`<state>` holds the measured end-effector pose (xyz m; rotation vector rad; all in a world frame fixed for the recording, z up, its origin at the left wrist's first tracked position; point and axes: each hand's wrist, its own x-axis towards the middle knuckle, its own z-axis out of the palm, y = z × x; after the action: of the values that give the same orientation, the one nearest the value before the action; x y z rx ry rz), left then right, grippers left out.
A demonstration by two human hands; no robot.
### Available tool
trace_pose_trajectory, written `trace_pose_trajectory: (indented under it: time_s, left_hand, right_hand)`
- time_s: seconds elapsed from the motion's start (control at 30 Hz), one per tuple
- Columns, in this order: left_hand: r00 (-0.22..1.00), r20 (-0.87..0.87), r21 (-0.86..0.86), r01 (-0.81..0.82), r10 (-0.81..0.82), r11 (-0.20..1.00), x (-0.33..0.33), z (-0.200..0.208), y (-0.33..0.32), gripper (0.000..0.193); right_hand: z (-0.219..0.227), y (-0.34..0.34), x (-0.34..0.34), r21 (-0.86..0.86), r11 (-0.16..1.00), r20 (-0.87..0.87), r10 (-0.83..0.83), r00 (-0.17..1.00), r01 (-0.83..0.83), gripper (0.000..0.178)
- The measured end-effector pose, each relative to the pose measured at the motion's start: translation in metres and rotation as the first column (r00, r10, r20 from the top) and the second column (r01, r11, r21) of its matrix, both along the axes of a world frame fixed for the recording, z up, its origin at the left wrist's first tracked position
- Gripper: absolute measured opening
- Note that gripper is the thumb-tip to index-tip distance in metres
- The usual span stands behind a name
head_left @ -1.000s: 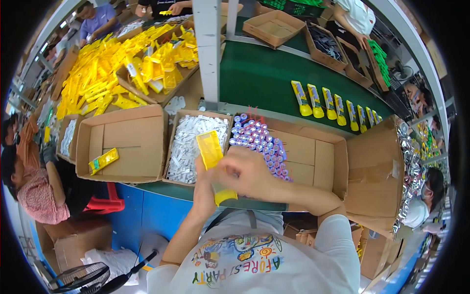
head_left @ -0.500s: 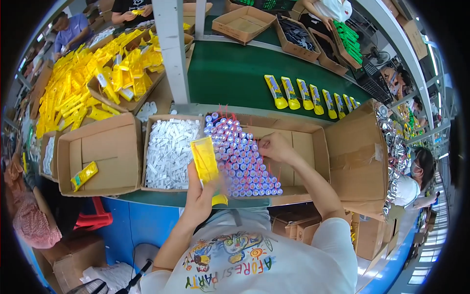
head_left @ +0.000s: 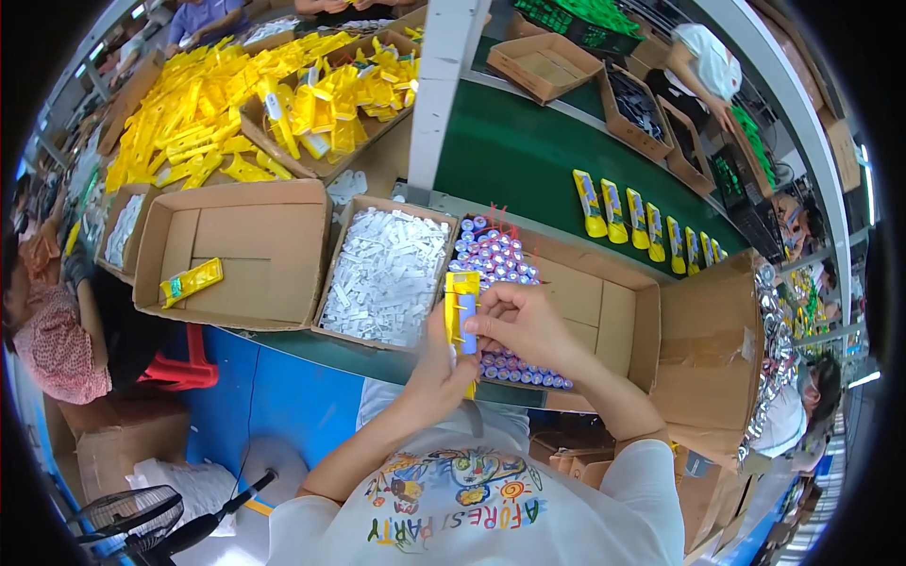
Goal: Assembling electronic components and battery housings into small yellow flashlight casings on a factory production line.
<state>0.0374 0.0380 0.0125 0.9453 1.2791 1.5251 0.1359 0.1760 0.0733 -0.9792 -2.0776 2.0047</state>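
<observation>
My left hand (head_left: 437, 375) grips a yellow plastic casing (head_left: 461, 282), held upright in front of my chest with its hollow side facing me. A purple cylindrical battery (head_left: 468, 313) lies along the inside of the casing. The thumb and fingers of my right hand (head_left: 527, 325) are closed on the battery at its right side. Behind my hands stands a batch of upright purple batteries (head_left: 495, 253) with thin red wires, in a cardboard box (head_left: 604, 300). My right hand covers part of that batch.
Left of the batteries stands a box of small white plastic parts (head_left: 387, 269). Farther left, a carton (head_left: 234, 195) holds one yellow casing (head_left: 192, 281). Yellow casings (head_left: 217, 104) pile up at the far left. A metal post (head_left: 439, 104) rises beside a green conveyor (head_left: 528, 132) carrying several yellow units.
My right hand has come left from the battery box to the casing, with a battery now in it. The casing has turned to show its hollow side. The whole view has shifted.
</observation>
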Motion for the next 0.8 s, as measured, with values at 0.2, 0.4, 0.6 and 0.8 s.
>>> trace_pose_trajectory:
  time_s: [0.2,0.4,0.6,0.8]
  left_hand:
    - [0.931,0.344,0.003,-0.133,0.124,0.991,-0.028,0.004,-0.012,0.04]
    - [0.81,0.327,-0.01,-0.513,0.488,0.858,-0.073,-0.001,-0.049,0.039]
    - [0.811,0.307,-0.08,-0.499,0.498,0.863,-0.059,-0.002,-0.054,0.037]
    - [0.922,0.301,-0.036,-0.243,0.243,0.969,-0.045,-0.011,-0.048,0.037]
  right_hand:
    - [-0.005,-0.002,-0.052,0.006,0.975,-0.135,0.221,0.966,-0.222,0.023]
    - [-0.064,0.042,-0.124,0.859,0.138,0.338,0.569,0.749,-0.493,0.011]
    - [-0.048,0.042,-0.113,0.886,0.255,0.172,0.594,0.786,-0.387,0.014]
    - [-0.027,0.026,-0.091,0.417,0.862,-0.224,0.406,0.886,-0.29,0.012]
